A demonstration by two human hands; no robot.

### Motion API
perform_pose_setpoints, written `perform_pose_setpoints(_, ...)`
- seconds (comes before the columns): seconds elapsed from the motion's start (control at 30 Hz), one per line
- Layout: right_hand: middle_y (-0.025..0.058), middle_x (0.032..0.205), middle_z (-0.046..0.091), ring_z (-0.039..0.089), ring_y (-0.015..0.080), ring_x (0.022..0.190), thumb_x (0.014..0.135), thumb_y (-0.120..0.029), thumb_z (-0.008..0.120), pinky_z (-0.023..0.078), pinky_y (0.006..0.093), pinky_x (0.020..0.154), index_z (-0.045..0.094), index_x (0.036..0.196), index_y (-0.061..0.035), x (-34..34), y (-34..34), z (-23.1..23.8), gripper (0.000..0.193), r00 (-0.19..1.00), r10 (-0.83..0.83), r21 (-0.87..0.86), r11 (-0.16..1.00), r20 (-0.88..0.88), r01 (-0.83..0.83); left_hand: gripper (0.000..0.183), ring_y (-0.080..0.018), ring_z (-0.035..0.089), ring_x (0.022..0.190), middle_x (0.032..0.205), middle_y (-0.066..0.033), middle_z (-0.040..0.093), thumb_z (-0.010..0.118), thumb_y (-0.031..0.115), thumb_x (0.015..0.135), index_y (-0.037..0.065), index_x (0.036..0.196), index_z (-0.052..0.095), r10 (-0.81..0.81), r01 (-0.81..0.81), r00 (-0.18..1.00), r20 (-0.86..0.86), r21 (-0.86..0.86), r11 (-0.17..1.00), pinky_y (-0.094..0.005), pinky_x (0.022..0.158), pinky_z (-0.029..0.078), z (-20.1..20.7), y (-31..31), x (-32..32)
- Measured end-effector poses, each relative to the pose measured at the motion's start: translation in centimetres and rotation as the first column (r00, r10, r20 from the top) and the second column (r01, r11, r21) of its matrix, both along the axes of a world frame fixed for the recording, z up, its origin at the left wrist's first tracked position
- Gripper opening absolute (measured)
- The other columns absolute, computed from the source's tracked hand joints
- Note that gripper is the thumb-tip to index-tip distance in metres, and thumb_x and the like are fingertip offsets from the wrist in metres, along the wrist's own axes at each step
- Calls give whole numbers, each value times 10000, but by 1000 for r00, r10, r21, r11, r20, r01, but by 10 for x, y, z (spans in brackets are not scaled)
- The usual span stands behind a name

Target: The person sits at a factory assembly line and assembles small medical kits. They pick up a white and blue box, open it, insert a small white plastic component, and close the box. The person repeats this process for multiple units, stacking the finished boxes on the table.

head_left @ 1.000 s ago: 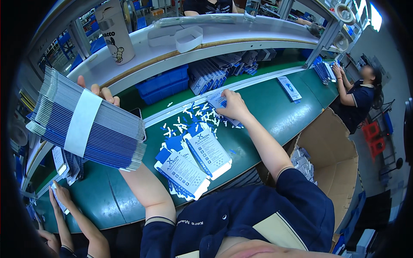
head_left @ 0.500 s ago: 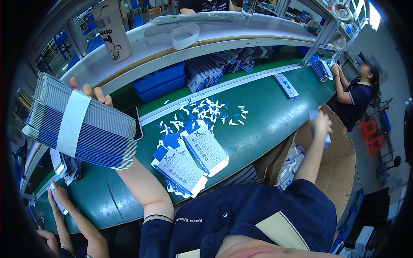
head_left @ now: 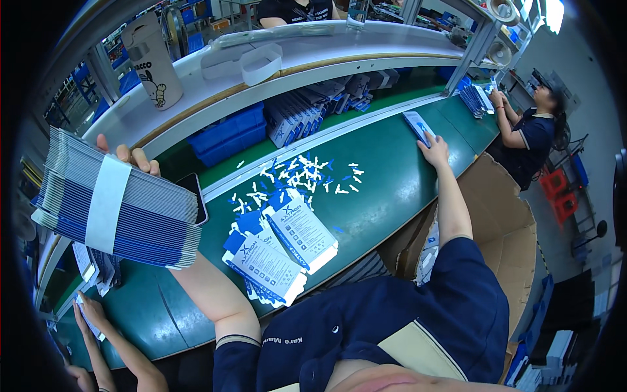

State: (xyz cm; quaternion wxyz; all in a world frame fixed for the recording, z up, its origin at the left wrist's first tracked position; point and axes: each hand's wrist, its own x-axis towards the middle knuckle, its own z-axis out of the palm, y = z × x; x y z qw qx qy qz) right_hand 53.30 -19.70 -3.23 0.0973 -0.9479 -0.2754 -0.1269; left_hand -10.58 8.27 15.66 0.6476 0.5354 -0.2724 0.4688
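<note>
My left hand (head_left: 134, 160) grips a thick stack of flattened cartons (head_left: 147, 206), raised over the left part of the table, with a white paper band (head_left: 108, 202) around it. Its fingertips show over the stack's far edge; the rest of the hand is behind it. My right arm reaches forward, and my right hand (head_left: 435, 151) has its fingers on the near end of a blue and white carton (head_left: 417, 123) lying on the green table. Between my arms lies an overlapping pile of flat printed cartons (head_left: 300, 228).
Small white and blue paper scraps (head_left: 304, 173) are scattered beyond the pile. A large open cardboard box (head_left: 496, 222) stands at the table edge. Beneath the shelf are a blue bin (head_left: 225, 134) and rows of cartons (head_left: 294, 117). A phone (head_left: 192, 193) and co-workers flank me.
My right hand has moved from above the cardboard box, where it held something blue and white, forward onto the carton on the table. My left hand still holds the banded stack.
</note>
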Motion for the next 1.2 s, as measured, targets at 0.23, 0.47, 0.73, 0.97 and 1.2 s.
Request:
perform_pose_setpoints(0.23, 172, 1334, 448, 450, 354, 1232, 711, -549, 615, 316, 592, 982, 481, 1316, -250, -94, -110, 68, 688, 762, -602, -282, 794, -240, 538, 875, -246, 588, 889, 1064, -163, 567, 773, 383, 715, 33, 1381, 327, 12, -12, 1000, -17, -6, 1000, -366, 785, 530, -1, -5, -3)
perform_pose_setpoints(0.47, 210, 1271, 505, 486, 360, 1177, 776, -407, 652, 354, 583, 945, 560, 1195, -61, -138, -54, 85, 551, 998, 43, -51, 998, 36, -41, 892, -225, 587, 876, 1064, -140, 562, 786, 398, 699, 44, 1381, 334, 26, -28, 998, -60, -46, 999, -361, 788, 535, -2, -2, -8)
perform_pose_setpoints(0.73, 319, 1445, 104, 155, 427, 1361, 518, -565, 828, 208, 463, 1099, 147, 1420, -6, -232, 193, 44, 1260, 711, 697, 637, 590, -93, -496, 850, -239, 576, 894, 1131, -185, 546, 727, 216, 778, 81, 1441, 213, -61, 61, 998, -28, 10, 998, -413, 762, 549, 1, 7, -9)
perform_pose_setpoints(0.97, 340, 1446, -27, 110, 487, 1346, 470, -529, 857, 184, 506, 1092, -15, 1455, -80, -308, 234, 29, 1390, 828, 553, 656, 657, -87, -371, 841, -256, 580, 916, 1148, -178, 548, 732, 260, 774, 82, 1436, 244, -33, 32, 999, -22, -10, 999, -419, 788, 542, 0, 4, -20)
perform_pose_setpoints(1.2, 308, 1404, 59, 184, 486, 1291, 493, -436, 872, 235, 511, 1062, 50, 1439, -108, -318, 249, 25, 1295, 878, 477, 620, 700, -36, -354, 822, -285, 589, 957, 1153, -182, 551, 725, 265, 784, 86, 1436, 258, -93, 89, 995, 40, 87, 992, -436, 819, 522, 2, 6, -14)
